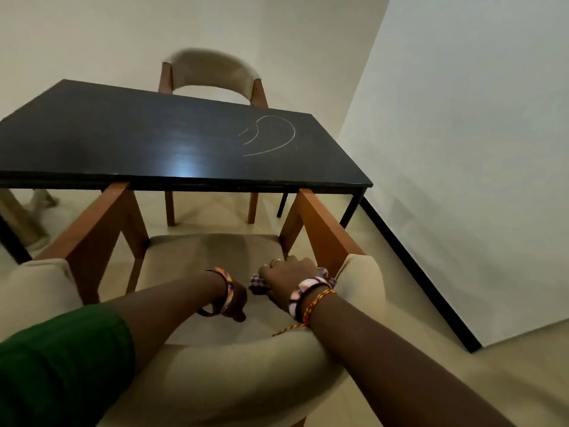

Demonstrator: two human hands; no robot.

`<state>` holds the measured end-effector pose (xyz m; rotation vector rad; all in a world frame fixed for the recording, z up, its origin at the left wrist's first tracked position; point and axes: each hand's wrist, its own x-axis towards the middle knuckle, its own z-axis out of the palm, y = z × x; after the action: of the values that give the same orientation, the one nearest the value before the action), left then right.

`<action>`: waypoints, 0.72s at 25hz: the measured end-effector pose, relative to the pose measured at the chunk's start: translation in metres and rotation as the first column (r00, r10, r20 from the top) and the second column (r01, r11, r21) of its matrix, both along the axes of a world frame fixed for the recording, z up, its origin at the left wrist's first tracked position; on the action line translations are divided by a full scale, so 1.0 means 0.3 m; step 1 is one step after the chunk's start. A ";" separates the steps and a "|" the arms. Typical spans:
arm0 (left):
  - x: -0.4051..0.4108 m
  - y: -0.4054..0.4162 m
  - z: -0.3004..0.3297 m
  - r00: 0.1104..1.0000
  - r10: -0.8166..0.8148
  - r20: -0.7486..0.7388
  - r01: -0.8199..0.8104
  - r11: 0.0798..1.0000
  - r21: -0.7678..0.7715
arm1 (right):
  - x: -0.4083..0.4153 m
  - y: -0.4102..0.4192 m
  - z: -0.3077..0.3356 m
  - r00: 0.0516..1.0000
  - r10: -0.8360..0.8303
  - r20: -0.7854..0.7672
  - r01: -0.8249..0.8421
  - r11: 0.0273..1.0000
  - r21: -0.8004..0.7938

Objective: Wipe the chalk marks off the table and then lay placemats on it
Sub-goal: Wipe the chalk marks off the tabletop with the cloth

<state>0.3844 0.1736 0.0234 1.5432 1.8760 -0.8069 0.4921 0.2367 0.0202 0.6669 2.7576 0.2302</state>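
Note:
A black table (123, 140) stands ahead, with white curved chalk marks (271, 135) near its right end. Below it, over the seat of the near chair (197, 257), my right hand (286, 280) is closed on a checked cloth (257, 283), which sticks out on both sides of the fist. Just to the left of the cloth, my left hand (238, 300) is bent downward at the wrist; its fingers are hidden, so I cannot tell what they do. No placemats are in view.
The near chair's beige backrest (234, 371) lies under my forearms, and its wooden arms reach under the table edge. A second chair (212, 75) stands at the far side. A white wall with a black skirting (425, 272) runs along the right.

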 end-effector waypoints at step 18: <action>0.407 0.855 0.067 0.923 0.281 0.262 -0.376 0.800 0.467 | 0.496 1.010 0.068 0.886 0.099 -0.453 -0.030 0.987 0.158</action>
<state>0.5066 0.4301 0.0435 1.4451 2.2436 0.0052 0.6407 0.5399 0.0406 0.7486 3.2480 0.3305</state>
